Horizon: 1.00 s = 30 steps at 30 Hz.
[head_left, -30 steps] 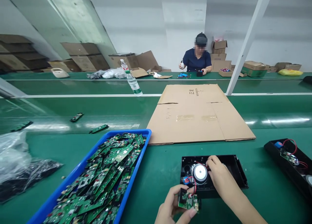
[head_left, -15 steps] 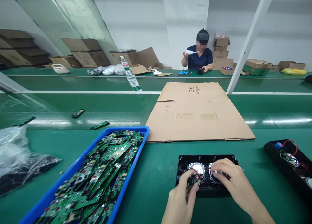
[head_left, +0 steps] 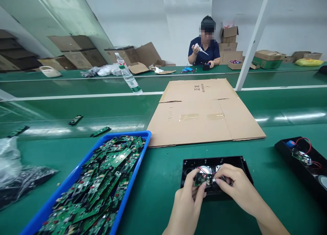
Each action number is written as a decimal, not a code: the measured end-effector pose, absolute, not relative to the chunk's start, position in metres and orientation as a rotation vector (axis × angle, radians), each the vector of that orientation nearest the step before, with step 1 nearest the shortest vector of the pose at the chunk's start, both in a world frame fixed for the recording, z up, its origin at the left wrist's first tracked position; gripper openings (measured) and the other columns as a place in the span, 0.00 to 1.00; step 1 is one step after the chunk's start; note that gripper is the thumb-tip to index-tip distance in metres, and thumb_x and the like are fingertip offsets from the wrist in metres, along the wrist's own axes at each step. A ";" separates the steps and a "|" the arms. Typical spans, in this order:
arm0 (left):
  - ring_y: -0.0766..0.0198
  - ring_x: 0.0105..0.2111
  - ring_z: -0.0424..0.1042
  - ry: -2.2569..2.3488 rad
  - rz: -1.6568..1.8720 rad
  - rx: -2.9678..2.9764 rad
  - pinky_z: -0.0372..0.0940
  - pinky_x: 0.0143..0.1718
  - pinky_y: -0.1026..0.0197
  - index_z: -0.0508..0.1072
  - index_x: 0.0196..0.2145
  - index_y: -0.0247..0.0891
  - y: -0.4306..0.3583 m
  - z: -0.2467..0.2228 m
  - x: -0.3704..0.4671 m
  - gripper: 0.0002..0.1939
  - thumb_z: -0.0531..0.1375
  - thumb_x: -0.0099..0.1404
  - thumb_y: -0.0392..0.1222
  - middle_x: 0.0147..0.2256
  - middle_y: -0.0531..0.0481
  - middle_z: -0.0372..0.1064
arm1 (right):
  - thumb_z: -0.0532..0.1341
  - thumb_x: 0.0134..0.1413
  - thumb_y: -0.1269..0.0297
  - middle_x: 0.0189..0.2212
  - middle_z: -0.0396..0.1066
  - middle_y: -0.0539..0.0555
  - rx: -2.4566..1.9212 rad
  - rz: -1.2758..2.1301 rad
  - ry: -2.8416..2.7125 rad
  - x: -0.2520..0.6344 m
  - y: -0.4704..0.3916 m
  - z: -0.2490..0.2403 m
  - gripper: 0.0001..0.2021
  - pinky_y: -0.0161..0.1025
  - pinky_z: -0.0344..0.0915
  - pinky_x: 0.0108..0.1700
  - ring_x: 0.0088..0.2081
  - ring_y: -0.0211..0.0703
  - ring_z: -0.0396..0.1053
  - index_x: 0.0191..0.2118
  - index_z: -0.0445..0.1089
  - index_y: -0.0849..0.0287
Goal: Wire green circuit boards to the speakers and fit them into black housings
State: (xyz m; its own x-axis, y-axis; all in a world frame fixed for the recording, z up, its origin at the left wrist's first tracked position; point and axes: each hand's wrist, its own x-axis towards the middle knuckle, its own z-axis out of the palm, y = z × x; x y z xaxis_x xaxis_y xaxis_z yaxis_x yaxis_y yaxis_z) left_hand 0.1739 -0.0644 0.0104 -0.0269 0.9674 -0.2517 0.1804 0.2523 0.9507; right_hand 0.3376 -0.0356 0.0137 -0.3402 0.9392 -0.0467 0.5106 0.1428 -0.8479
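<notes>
A black plastic speaker housing [head_left: 190, 163] lies on the green belt in front of me, with two round silver speakers inside. Over it my left hand [head_left: 187, 202] pinches a small green circuit board [head_left: 202, 178] that trails red wires. From the right, my right hand [head_left: 233, 187] meets the board's right edge, fingertips on the board and its wires. Both hands cover much of the housing's inside.
A blue tray [head_left: 76, 175] piled with green circuit boards stands at lower left. Flattened cardboard [head_left: 201, 114] lies beyond the housing. Another black housing [head_left: 301, 168] with wires sits at right. Plastic bags [head_left: 15, 173] at left, a water bottle [head_left: 127, 78] farther back. A person sits across the line.
My left hand lifted the small board from the near edge of the housing up over the speakers. My right hand moved from the left speaker onto the board. The view tilted down.
</notes>
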 end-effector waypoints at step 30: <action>0.59 0.33 0.75 1.278 0.797 1.475 0.68 0.36 0.61 0.64 0.45 0.42 -0.052 0.006 0.168 0.11 0.48 0.67 0.40 0.37 0.47 0.74 | 0.54 0.59 0.72 0.28 0.67 0.50 -1.268 0.667 -2.203 0.331 -0.037 -0.009 0.09 0.34 0.64 0.28 0.28 0.38 0.66 0.45 0.64 0.58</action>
